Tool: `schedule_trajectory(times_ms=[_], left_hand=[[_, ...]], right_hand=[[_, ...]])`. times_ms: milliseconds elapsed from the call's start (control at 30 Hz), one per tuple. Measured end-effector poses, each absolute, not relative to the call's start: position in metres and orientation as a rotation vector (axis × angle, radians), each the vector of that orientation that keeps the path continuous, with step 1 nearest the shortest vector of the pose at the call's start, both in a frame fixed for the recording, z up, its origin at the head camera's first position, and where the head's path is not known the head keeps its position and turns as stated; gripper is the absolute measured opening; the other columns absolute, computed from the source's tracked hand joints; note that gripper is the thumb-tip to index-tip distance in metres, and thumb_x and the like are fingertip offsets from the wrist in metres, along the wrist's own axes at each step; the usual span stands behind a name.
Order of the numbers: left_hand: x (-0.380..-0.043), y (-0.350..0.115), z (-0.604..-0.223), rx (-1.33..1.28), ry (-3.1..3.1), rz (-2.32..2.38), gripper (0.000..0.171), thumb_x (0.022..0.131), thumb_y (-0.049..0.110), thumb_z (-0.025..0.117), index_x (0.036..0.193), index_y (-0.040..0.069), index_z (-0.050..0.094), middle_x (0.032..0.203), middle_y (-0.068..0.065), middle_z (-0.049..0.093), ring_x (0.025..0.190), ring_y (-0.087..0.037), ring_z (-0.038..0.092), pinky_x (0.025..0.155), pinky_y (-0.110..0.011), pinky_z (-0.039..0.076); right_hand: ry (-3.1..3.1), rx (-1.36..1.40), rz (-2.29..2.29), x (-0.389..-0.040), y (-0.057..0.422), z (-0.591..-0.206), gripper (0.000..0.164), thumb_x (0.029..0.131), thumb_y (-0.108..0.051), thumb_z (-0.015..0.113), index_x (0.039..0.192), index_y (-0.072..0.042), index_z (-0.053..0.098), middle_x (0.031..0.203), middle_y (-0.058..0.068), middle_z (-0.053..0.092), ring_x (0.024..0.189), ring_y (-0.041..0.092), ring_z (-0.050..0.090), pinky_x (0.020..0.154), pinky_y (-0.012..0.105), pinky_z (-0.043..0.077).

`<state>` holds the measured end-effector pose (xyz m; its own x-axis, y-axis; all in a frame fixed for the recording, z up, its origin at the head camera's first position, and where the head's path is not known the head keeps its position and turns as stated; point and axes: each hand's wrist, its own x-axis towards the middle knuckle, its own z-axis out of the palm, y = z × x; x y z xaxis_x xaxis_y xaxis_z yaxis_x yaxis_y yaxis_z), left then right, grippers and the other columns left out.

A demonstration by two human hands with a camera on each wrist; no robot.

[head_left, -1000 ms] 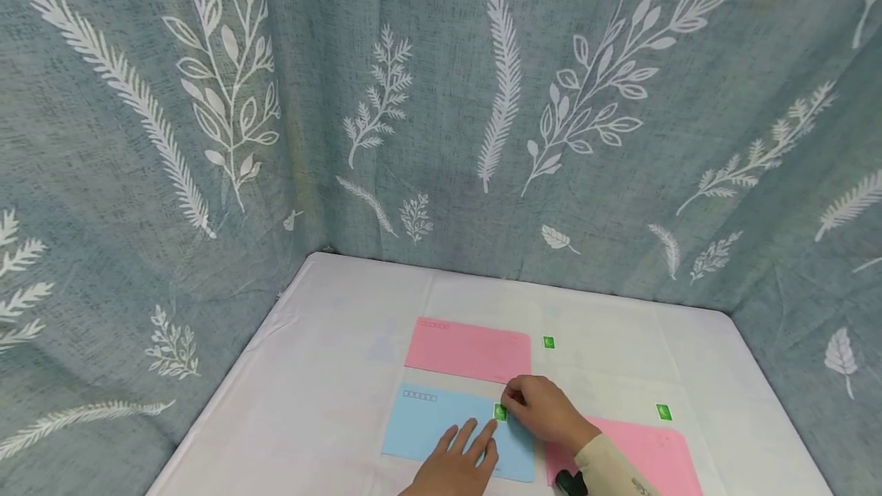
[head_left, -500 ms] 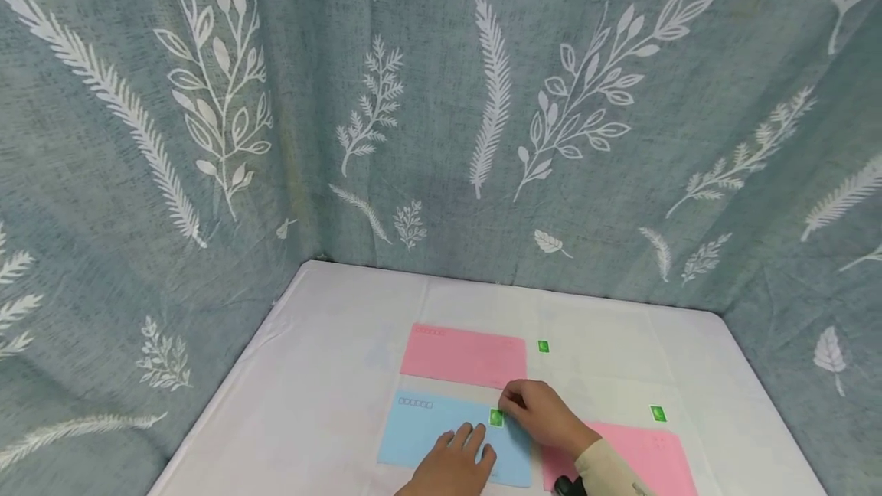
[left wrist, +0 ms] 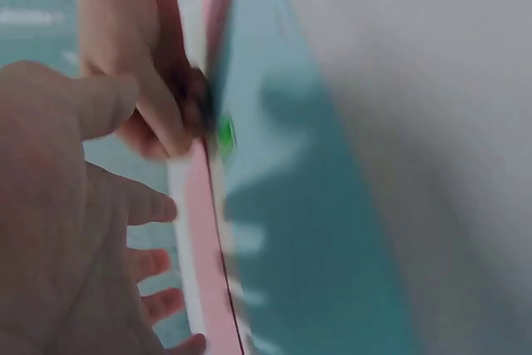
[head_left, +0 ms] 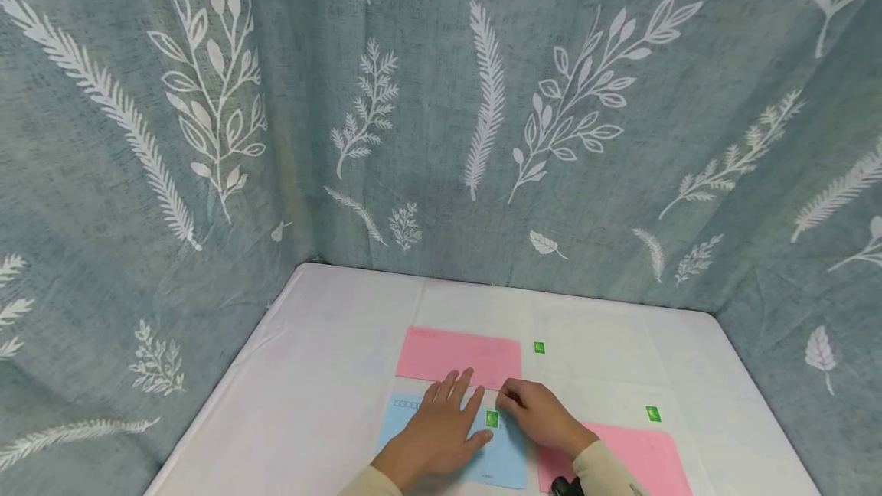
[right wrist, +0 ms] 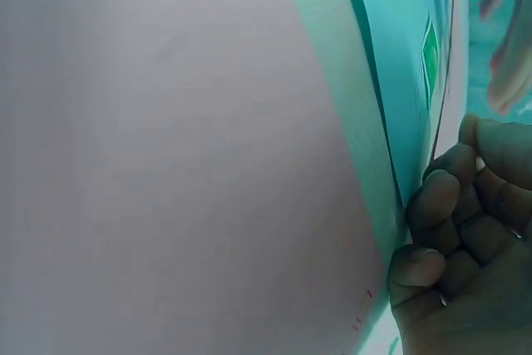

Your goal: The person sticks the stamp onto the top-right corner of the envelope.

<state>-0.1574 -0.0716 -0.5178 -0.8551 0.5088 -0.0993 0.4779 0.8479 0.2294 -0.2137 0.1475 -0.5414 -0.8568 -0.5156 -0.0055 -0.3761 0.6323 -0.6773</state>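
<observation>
A blue envelope lies flat on the white table, with a small green stamp near its upper right corner. My left hand hovers over the envelope's left part, fingers straight and spread, holding nothing. My right hand stays at the envelope's upper right corner, just beside the stamp. Its fingers are curled and its thumb meets the index finger in the right wrist view; nothing shows between them. In the left wrist view the stamp sits close to the right fingertips.
Behind the blue envelope lies a pink envelope, with a green stamp off its right corner. Another pink envelope lies partly under the right forearm, a further green stamp beyond it. A patterned curtain surrounds the table.
My left hand has risen off the area by the stamp and moved up and left, its fingers spreading. My right hand has kept its place. The head view has shifted slightly.
</observation>
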Motion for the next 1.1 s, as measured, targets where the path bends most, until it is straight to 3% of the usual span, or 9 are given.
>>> schedule_trajectory(times_ms=[200, 1100], left_hand=[[-0.192, -0.066, -0.524, 0.713, 2.865, 0.284, 0.066, 0.107, 0.052, 0.037, 0.161, 0.014, 0.030, 0.169, -0.011, 0.014, 0.154, -0.034, 0.012, 0.120, -0.054, 0.017], [-0.211, -0.052, -0.542, 0.669, 2.933, 0.203, 0.062, 0.108, 0.049, 0.039, 0.159, 0.014, 0.036, 0.165, -0.007, 0.028, 0.152, -0.031, 0.023, 0.118, -0.054, 0.023]], right_hand=[[2.663, -0.731, -1.039, -0.215, 0.148, -0.546, 0.019, 0.106, -0.021, 0.056, 0.090, -0.015, 0.065, 0.074, -0.008, 0.057, 0.065, 0.005, 0.049, 0.061, 0.027, 0.042], [2.621, -0.723, -1.048, -0.220, 0.150, -0.543, 0.020, 0.105, -0.022, 0.057, 0.089, -0.016, 0.066, 0.071, -0.009, 0.053, 0.065, 0.005, 0.050, 0.061, 0.027, 0.042]])
